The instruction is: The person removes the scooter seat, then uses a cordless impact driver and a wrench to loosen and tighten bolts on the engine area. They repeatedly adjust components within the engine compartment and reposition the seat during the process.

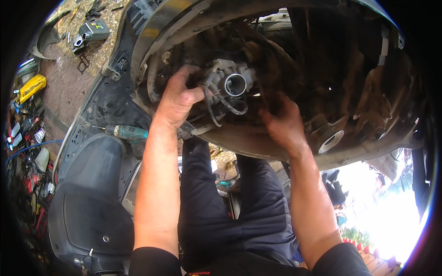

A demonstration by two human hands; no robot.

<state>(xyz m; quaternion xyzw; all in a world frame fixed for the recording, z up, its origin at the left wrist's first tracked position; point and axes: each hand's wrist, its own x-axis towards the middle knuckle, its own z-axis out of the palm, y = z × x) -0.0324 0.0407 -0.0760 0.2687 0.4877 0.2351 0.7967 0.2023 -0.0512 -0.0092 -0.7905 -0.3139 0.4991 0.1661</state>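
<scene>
A grey metal carburetor (pixel 223 73) with a round open bore hangs in front of the dark cavity of a scooter body. My left hand (pixel 178 98) grips it from its left side, the thumb across its edge. Thin dark hoses (pixel 235 106) loop below the bore. My right hand (pixel 284 118) is apart from it, to the right; its fingers are in shadow and smeared by motion, so I cannot make out whether they hold anything. Beside that hand, a pipe end with a pale round rim (pixel 331 141) shows inside the body shell (pixel 258 146).
A cordless drill (pixel 126 132) lies on the dark plastic panel (pixel 108 99) left of my left forearm. Beyond are a dark bottle (pixel 95 30), a gasket (pixel 83 64) and a yellow object (pixel 32 88) among heaped parts and tools. Keys (pixel 87 260) hang at the lower left.
</scene>
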